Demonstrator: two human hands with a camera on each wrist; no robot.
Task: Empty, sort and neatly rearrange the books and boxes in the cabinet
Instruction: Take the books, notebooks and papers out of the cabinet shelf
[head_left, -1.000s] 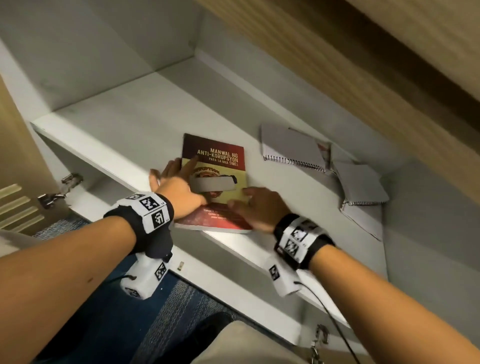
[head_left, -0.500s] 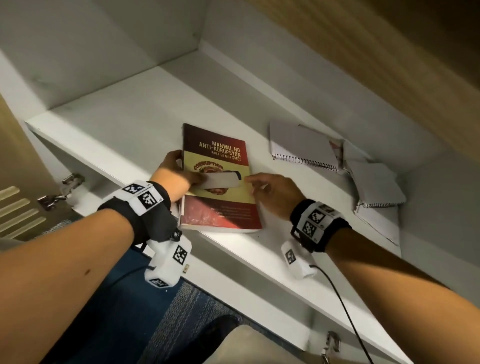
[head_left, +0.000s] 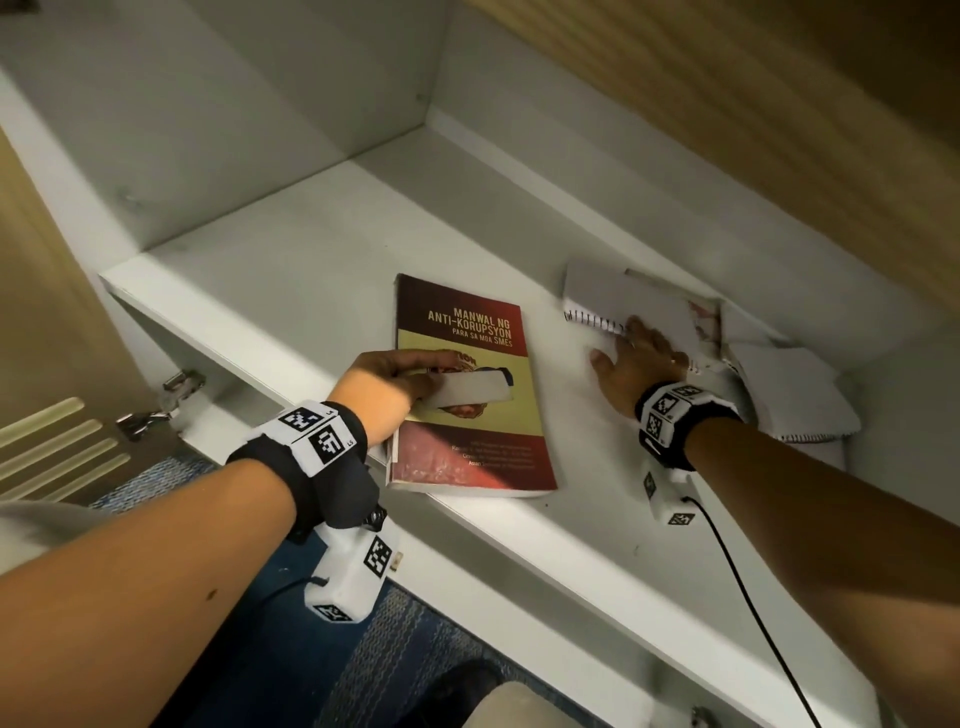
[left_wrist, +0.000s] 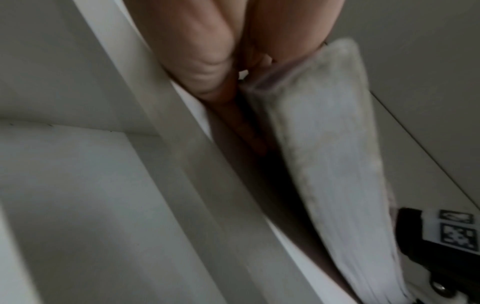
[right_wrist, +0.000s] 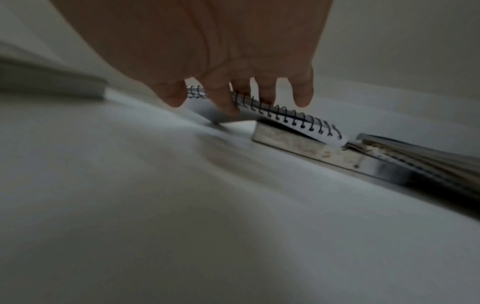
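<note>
A red and yellow book (head_left: 467, 322) lies flat on the white cabinet shelf (head_left: 291, 270), near its front edge. My left hand (head_left: 387, 382) grips the book's left side, thumb on the cover. In the left wrist view its fingers (left_wrist: 207, 61) curl under the book's page edge (left_wrist: 324, 144), which is raised a little off the shelf. My right hand (head_left: 639, 358) is stretched out, fingers straight and spread, touching the spiral edge of a grey notebook (head_left: 623, 296) further right. In the right wrist view the fingertips (right_wrist: 221, 98) rest at that notebook (right_wrist: 298, 121), which lies tilted on another book (right_wrist: 291, 142).
More grey spiral notebooks (head_left: 789, 384) lie stacked askew in the shelf's right back corner. An open wooden door (head_left: 47, 332) with a metal hinge (head_left: 156, 410) stands at the left. Blue carpet (head_left: 415, 623) shows below. The shelf's left half is bare.
My right hand has left the red book and reached right and back to the spiral notebook. My left hand has slid to the book's left side and taken hold of it.
</note>
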